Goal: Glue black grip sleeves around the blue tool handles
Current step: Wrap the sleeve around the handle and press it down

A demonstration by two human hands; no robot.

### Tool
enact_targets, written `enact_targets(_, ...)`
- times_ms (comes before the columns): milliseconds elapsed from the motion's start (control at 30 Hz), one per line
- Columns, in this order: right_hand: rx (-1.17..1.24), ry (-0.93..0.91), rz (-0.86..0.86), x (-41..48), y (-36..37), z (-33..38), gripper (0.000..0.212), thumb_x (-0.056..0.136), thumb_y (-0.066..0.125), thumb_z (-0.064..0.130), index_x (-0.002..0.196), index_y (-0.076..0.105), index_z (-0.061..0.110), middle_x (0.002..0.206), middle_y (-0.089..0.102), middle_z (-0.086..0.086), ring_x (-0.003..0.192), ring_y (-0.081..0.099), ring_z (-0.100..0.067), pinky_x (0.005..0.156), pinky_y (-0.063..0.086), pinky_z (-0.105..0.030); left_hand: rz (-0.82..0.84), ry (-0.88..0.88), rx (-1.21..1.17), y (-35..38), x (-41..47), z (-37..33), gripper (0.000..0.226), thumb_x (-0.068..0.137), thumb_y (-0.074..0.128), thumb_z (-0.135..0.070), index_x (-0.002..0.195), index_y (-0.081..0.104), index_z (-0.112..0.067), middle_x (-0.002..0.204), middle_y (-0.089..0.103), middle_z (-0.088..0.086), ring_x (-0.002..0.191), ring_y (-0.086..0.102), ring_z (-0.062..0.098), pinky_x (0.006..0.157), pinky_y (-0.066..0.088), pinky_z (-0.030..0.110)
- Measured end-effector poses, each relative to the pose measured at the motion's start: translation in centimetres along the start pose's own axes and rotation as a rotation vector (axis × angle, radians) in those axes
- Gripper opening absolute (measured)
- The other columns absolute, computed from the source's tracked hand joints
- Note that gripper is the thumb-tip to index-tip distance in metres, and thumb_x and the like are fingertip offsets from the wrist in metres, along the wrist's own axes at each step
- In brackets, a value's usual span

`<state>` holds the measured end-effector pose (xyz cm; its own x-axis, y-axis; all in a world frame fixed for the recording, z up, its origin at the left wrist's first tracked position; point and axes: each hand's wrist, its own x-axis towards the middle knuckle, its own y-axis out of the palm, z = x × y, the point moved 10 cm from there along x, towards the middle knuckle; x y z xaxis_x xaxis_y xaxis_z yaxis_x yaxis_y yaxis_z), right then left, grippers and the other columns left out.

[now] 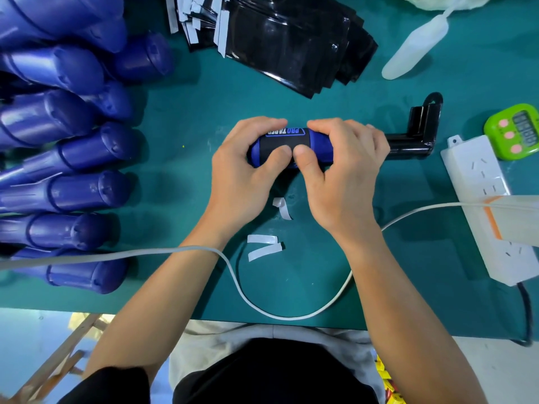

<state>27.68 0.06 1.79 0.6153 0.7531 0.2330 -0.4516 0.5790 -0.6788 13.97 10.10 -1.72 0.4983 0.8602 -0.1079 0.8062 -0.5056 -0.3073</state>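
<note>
Gripping with the left hand (pixel 245 167), fingers curled over the far side and thumb pressed on the near face of a blue plastic tool handle (pixel 319 141), held crosswise at mid-table; touching the mat or just lifted, impossible to tell. Gripping likewise with the right hand (pixel 341 170), thumb tip beside the left thumb, both bearing on the black printed grip sleeve (pixel 280 141) already wrapped round the handle's middle. Probably pressing the seam down, so nearly done for this piece; seam hidden under the thumbs. Just right of the right hand, a black angled bracket (pixel 417 135). Nearer the body, peeled white backing strips (pixel 264 247) on the green table mat (pixel 175 281). Further out, much left to do: a heap of bare blue handles (pixel 73 193) at left, a stack of glossy black sleeves (pixel 291 39) beyond.
</note>
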Motion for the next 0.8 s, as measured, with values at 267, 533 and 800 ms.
enact_targets(267,0.004,0.009,0.031,-0.16,0.14,-0.16,0.022,0.099,0.064,0.025,0.114,0.072,0.012,0.105,0.068,0.007,0.107,0.058,-0.024,0.112,0.033,-0.056,0.033,0.004,-0.059,0.22,-0.16,0.21,0.036,0.093,0.062,-0.003,0.118,0.071,-0.028,0.124,0.064,-0.003,0.119,0.061,0.010,0.105,0.045,0.024)
enact_targets(533,0.022,0.016,0.055,-0.12,0.14,-0.48,0.021,0.100,0.058,0.019,0.116,0.071,0.012,0.106,0.065,0.011,0.109,0.052,-0.016,0.113,0.031,-0.054,0.092,-0.055,-0.178,-0.12,0.29,0.77,0.043,0.090,0.058,0.001,0.115,0.073,-0.031,0.125,0.067,-0.005,0.123,0.061,0.007,0.104,0.043,0.020)
enact_targets(800,0.044,0.004,0.026,-0.20,-0.06,-0.55,0.021,0.104,0.055,0.016,0.116,0.072,0.010,0.104,0.054,0.019,0.109,0.045,-0.012,0.113,0.032,-0.054,0.148,-0.072,-0.232,-0.34,0.63,0.90,0.041,0.094,0.050,0.001,0.116,0.075,-0.023,0.124,0.070,-0.008,0.126,0.060,0.006,0.105,0.041,0.019)
